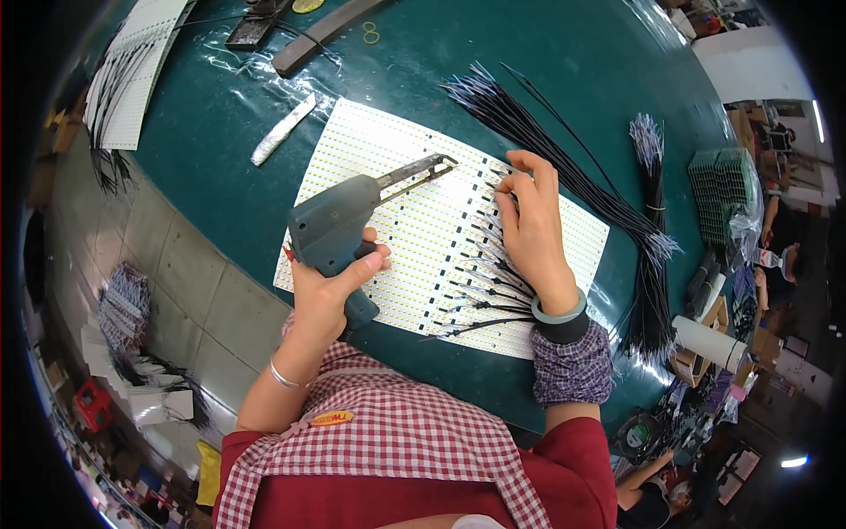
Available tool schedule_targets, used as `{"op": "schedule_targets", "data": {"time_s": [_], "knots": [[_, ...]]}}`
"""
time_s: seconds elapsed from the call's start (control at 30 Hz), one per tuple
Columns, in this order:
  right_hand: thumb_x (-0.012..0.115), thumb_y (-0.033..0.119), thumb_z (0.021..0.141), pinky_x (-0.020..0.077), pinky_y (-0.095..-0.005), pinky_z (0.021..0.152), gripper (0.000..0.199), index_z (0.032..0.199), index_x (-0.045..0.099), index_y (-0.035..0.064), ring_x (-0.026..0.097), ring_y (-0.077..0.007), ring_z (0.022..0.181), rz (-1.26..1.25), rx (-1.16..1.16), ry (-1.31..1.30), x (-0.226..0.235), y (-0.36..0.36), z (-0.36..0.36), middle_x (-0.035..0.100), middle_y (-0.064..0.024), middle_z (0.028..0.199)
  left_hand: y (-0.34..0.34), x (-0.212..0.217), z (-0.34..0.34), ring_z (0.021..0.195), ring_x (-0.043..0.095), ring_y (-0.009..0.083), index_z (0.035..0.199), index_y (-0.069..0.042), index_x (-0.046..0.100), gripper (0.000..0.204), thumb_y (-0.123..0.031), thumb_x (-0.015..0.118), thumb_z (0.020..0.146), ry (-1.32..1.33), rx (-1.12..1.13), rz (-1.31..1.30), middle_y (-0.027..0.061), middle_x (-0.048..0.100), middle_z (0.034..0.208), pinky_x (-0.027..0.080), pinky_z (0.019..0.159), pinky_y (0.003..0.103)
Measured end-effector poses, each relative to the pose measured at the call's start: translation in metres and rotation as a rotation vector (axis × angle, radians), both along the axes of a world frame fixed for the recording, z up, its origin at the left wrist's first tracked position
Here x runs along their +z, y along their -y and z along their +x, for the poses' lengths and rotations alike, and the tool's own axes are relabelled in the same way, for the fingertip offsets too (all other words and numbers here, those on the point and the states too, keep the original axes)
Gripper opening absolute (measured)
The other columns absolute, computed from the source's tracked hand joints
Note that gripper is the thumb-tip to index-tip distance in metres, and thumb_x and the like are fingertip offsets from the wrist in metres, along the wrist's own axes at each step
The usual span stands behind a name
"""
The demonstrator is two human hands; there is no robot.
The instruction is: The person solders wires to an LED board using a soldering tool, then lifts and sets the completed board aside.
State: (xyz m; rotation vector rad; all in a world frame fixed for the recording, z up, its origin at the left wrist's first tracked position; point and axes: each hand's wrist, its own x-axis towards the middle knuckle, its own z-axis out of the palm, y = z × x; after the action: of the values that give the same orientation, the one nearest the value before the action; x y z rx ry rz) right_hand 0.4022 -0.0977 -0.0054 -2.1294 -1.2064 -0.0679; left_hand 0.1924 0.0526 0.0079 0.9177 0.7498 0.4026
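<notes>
My left hand [328, 286] grips a grey-green pistol-shaped soldering gun [339, 225]; its metal tip [432, 167] points right, just above a white panel of LED strips [388, 176] on the dark green table [220, 150]. My right hand [529, 225] rests on the panel's right part, fingers pinching a thin black wire [504, 181] at the strip ends, close to the gun's tip. A row of short black wires [480, 291] with bare ends lies along the panel under that wrist, which wears a pale green bangle.
Bundles of black wires [564, 150] lie right of the panel, another bundle [650, 185] farther right. A second LED panel [132, 79] sits far left. A white wrapped stick [282, 130], a dark bar [317, 40], green trays [723, 181] and a white roll [709, 342] surround. Other people sit at right.
</notes>
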Motion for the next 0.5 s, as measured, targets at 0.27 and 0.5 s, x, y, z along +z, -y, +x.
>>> {"op": "schedule_targets", "data": {"time_s": [0.27, 0.5], "knots": [[0.065, -0.004, 0.079, 0.0436, -0.0406, 0.089, 0.014, 0.087, 0.055, -0.0001, 0.051, -0.0345, 0.107, -0.052, 0.077, -0.056, 0.000, 0.003, -0.002, 0.053, -0.0175, 0.122, 0.010, 0.021, -0.009, 0.071, 0.060, 0.0093, 0.097, 0.001, 0.067, 0.022, -0.008, 0.077, 0.080, -0.250, -0.241, 0.389, 0.0039, 0.068, 0.086, 0.048, 0.064, 0.025], [0.066, -0.004, 0.077, 0.0432, -0.0410, 0.087, 0.015, 0.086, 0.055, 0.0006, 0.052, -0.0334, 0.106, -0.047, 0.054, -0.066, 0.001, 0.002, -0.003, 0.054, -0.0157, 0.119, 0.016, 0.019, -0.005, 0.066, 0.055, 0.0071, 0.096, 0.001, 0.066, 0.019, -0.007, 0.075, 0.081, -0.182, -0.311, 0.540, 0.0023, 0.064, 0.077, 0.044, 0.059, 0.025]]}}
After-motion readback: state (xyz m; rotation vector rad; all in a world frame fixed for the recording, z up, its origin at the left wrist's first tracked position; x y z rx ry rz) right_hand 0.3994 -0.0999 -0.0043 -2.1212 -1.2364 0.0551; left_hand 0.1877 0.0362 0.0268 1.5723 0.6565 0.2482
